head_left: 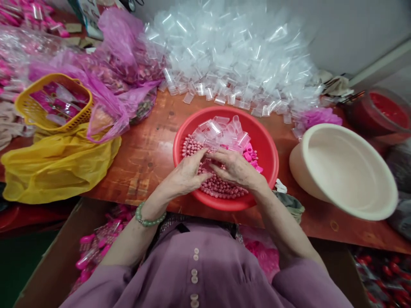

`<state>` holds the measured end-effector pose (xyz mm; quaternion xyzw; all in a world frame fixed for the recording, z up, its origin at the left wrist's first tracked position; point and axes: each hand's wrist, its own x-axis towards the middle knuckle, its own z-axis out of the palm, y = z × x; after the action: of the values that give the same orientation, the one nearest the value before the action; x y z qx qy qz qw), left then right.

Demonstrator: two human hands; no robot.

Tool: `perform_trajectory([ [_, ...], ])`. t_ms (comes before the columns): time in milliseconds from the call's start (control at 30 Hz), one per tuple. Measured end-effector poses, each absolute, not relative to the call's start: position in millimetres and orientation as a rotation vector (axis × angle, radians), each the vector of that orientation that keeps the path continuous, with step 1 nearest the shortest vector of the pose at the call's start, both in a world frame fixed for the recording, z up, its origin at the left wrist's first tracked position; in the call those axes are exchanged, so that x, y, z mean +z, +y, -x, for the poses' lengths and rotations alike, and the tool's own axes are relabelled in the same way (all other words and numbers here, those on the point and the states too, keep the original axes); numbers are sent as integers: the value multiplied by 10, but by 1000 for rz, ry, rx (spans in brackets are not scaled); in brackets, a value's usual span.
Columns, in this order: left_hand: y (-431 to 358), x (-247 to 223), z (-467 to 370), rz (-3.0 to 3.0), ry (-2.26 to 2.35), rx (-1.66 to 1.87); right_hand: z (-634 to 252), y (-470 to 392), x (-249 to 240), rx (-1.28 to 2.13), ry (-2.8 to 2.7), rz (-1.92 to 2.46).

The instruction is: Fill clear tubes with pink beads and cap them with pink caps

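Note:
In the head view my left hand and my right hand meet over a red plastic basin. The fingers of both hands are curled toward each other, fingertips close together. Whatever sits between them is too small and blurred to name. Just beneath lie many dusky pink beads. Clear plastic sleeves are heaped at the basin's far side, beyond my fingers. Bright pink plastic pieces lie right of the sleeves, partly behind my right hand.
A big heap of clear sleeves covers the table's back. To the right stands a cream basin. On the left are a yellow basket, a yellow bag and pink plastic bags. Below the table edge, a carton holds pink items.

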<state>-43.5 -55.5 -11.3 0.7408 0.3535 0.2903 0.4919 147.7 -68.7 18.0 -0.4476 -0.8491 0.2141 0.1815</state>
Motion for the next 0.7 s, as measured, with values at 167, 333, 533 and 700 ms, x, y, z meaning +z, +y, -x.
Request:
perform_trajectory([
  [167, -458, -100, 246, -1389, 730, 819, -1594, -562, 512, 859, -2174, 1243],
  [333, -428, -117, 212, -1179, 758, 902, -1855, -505, 481, 591, -2169, 1555],
  [533, -420, -91, 247, -978, 649, 825, -1770, -592, 213, 311, -2524, 2050],
  [700, -391, -117, 273, -896, 556, 776, -1735, -548, 104, 235, -2511, 2148],
])
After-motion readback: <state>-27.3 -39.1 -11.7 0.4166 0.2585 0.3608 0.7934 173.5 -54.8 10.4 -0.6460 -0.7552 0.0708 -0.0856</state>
